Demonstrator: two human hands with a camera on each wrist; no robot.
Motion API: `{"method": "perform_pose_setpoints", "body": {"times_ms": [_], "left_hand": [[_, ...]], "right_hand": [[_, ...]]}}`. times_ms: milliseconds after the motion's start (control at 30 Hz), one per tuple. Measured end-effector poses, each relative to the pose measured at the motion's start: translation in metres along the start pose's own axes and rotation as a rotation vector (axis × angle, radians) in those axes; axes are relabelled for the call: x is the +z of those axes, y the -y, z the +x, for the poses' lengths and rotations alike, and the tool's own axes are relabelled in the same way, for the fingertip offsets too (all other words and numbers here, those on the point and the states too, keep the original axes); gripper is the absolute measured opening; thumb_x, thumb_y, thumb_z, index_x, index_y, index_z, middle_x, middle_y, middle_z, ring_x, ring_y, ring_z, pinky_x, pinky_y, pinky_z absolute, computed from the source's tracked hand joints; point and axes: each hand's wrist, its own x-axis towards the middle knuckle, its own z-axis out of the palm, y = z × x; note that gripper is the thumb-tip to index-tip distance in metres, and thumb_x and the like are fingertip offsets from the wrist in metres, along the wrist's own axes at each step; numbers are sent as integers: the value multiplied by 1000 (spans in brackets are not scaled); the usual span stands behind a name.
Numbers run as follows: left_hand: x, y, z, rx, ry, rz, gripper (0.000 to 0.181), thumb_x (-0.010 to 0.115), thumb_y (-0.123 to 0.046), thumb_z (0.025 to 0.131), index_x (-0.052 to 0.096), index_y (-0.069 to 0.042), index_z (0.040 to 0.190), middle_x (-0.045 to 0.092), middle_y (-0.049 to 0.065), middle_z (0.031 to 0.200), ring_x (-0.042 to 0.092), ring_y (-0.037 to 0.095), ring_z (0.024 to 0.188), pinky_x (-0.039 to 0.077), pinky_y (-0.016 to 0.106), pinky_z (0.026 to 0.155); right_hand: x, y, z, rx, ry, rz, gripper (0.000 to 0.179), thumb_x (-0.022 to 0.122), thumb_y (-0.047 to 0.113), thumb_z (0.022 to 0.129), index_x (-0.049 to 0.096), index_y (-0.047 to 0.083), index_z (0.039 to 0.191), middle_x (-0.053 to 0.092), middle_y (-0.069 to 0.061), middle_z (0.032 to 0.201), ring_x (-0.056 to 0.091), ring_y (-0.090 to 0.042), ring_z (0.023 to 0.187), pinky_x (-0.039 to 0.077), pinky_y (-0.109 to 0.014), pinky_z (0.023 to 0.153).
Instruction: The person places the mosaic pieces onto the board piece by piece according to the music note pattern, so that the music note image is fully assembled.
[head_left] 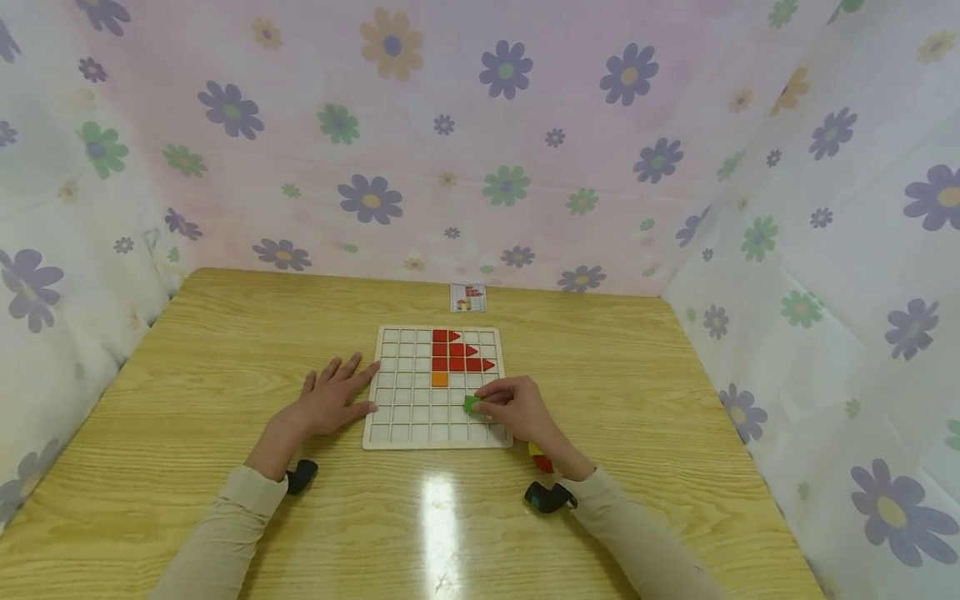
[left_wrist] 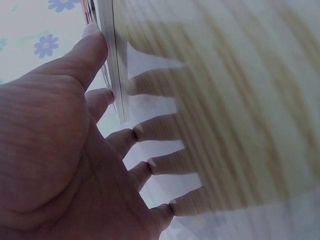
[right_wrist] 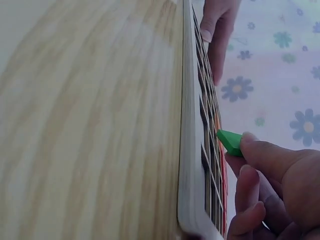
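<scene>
Gridded board lies on the table before me. The left hand, fingers spread, touches its left edge; the right hand hangs over its near right cells, thumb and fingertips pinching. Red pieces form three far rows, an orange square just nearer. That pinch holds a green piece.

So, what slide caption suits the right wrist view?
Right hand pinches a green block over the grid board, left hand beyond.
</scene>
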Motion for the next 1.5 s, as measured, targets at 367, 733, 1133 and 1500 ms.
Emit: {"method": "perform_pose_setpoints", "body": {"times_ms": [367, 733, 1133, 1500], "left_hand": [[-1, -2, -1, -6, 5, 1, 68, 59, -34, 104, 31, -9, 161, 13, 29, 166, 5, 58, 150, 3, 81, 110], [-5, -7, -3, -8, 11, -6, 68, 59, -34, 104, 31, -8, 161, 13, 29, 166, 6, 58, 150, 3, 80, 111], [-3, -5, -1, -5, 14, -12, 69, 59, -34, 104, 30, -8, 161, 11, 29, 167, 4, 57, 150, 1, 80, 111], [-5, -6, -3, -5, 10, -5, 68, 59, -34, 104, 31, -7, 160, 13, 30, 166, 6, 58, 150, 3, 80, 111]], "right_hand": [[30, 12, 19, -72, -67, -68, 6, 81, 10, 88, 78, 6, 89, 74, -4, 82, 54, -8, 65, 44, -19, 60], [41, 15, 30, -46, -56, -169, 4, 79, 12, 90, 77, 8, 90, 73, -2, 83, 64, -10, 74, 54, -26, 70], [41, 16, 33, -9, -19, -192, 5, 79, 13, 91, 79, 8, 93, 74, -1, 85, 61, -10, 73, 51, -26, 69], [41, 19, 34, -10, -15, -191, 7, 80, 15, 90, 79, 8, 91, 74, -2, 82, 61, -10, 73, 50, -25, 68]]}}
